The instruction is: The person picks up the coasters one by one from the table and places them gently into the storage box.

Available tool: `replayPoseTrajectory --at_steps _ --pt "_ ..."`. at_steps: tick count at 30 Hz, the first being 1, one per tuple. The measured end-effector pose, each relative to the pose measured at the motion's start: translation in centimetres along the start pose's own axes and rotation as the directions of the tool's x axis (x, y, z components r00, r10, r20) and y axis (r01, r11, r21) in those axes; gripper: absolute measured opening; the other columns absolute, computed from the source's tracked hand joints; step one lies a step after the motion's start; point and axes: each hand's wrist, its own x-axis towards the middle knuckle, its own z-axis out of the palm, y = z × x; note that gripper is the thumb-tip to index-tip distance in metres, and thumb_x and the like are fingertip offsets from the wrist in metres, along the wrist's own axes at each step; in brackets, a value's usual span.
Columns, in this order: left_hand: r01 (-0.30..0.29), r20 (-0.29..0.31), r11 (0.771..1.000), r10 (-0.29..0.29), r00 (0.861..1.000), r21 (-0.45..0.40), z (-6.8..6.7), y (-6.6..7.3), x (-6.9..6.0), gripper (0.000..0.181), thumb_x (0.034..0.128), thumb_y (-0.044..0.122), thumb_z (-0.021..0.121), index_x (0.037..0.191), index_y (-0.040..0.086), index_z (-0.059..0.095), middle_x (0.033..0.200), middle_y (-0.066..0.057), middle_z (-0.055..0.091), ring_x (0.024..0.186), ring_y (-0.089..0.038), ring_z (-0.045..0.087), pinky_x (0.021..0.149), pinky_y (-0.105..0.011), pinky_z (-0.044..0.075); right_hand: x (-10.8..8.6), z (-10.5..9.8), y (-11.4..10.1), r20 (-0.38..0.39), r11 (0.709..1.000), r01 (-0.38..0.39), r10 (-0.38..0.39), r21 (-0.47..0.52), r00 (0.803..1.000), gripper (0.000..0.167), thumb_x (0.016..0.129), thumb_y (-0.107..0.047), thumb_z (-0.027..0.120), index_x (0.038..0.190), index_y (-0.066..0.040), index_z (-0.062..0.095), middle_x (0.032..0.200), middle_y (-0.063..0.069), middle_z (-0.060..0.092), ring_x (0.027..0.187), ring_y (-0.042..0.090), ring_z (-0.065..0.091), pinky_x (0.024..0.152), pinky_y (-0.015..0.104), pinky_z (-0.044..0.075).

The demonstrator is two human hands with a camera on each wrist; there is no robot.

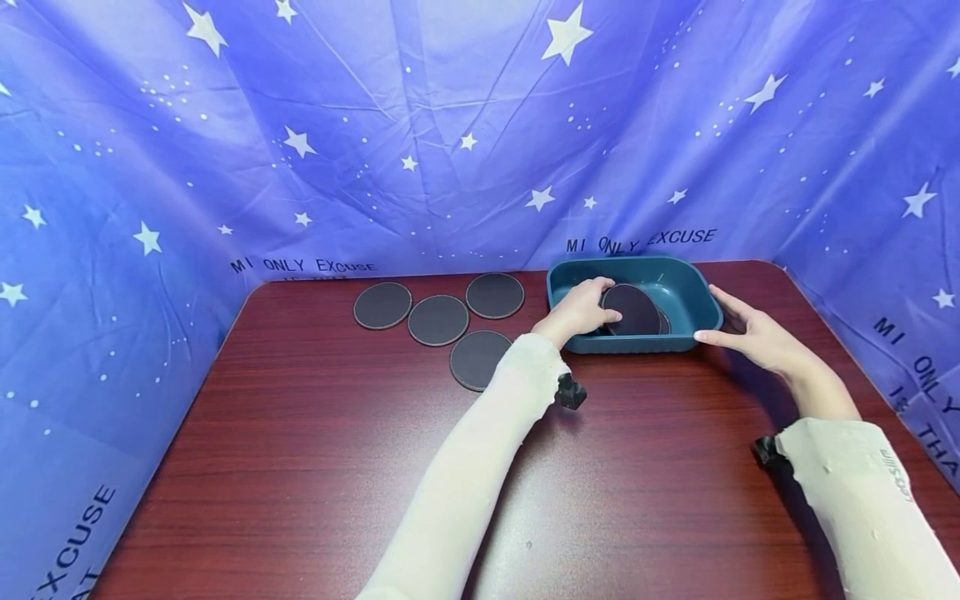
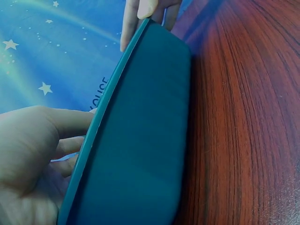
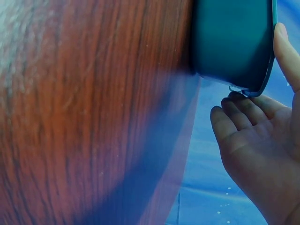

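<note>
A teal rectangular bin (image 1: 678,342) stands at the table's back right. Inside it, my left hand (image 1: 579,312) pinches a round dark disc (image 1: 633,310); the edge of another disc shows beneath. The left wrist view has the bin's outer wall (image 2: 140,126) hiding the fingertips of my left hand (image 2: 35,150). At the bin's right end, my right hand (image 1: 765,337) has its thumb on the near corner and its fingers along the end wall. From the right wrist, my right hand (image 3: 262,136) appears with fingers extended against the bin (image 3: 234,42).
Several round dark discs lie flat on the dark red table (image 1: 300,467), left of the bin: one disc (image 1: 383,306) farthest left, another (image 1: 476,360) partly behind my left sleeve. A blue star-patterned cloth (image 1: 420,125) hangs behind and at both sides.
</note>
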Motion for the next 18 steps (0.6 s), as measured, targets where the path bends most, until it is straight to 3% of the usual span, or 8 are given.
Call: replayPoseTrajectory --at_steps 3,7,13,18 --pt "-0.012 0.016 1.000 0.012 1.000 -0.018 -0.07 -0.11 -0.05 0.061 0.0978 0.028 0.065 0.152 0.016 0.040 0.154 0.000 0.046 0.141 -0.015 0.045 0.115 -0.027 0.041 -0.04 -0.01 -0.07 0.005 1.000 -0.003 0.003 0.008 1.000 0.085 0.098 -0.013 0.063 0.161 -0.008 0.005 0.164 0.028 0.010 0.153 0.037 0.012 0.096 -0.007 0.028" --pt "-0.006 0.055 0.998 0.009 0.998 -0.055 -0.14 -0.16 -0.17 0.062 0.0987 0.029 0.063 0.154 0.017 0.036 0.157 0.001 0.044 0.143 -0.014 0.043 0.116 -0.029 0.040 -0.07 -0.01 -0.16 0.009 1.000 -0.007 0.007 0.017 1.000 0.085 0.098 -0.014 0.063 0.161 -0.008 0.006 0.164 0.028 0.010 0.153 0.038 0.013 0.096 -0.006 0.029" --pt "0.044 0.136 0.998 -0.039 0.990 -0.034 -0.05 0.02 -0.32 0.060 0.1043 0.027 0.052 0.158 0.024 0.026 0.161 0.005 0.036 0.146 -0.013 0.039 0.118 -0.031 0.039 -0.14 -0.02 -0.11 0.015 1.000 -0.014 0.014 0.006 1.000 0.086 0.099 -0.017 0.063 0.161 -0.009 0.004 0.164 0.028 0.009 0.152 0.041 0.012 0.094 -0.007 0.028" --pt "0.046 0.133 0.997 -0.038 0.990 -0.062 0.00 0.00 -0.38 0.060 0.1048 0.024 0.051 0.158 0.024 0.025 0.162 0.006 0.034 0.147 -0.013 0.038 0.117 -0.032 0.040 -0.15 0.04 -0.02 0.015 1.000 -0.005 0.005 -0.001 1.000 0.086 0.099 -0.018 0.062 0.161 -0.008 0.004 0.164 0.029 0.009 0.152 0.039 0.013 0.093 -0.007 0.028"
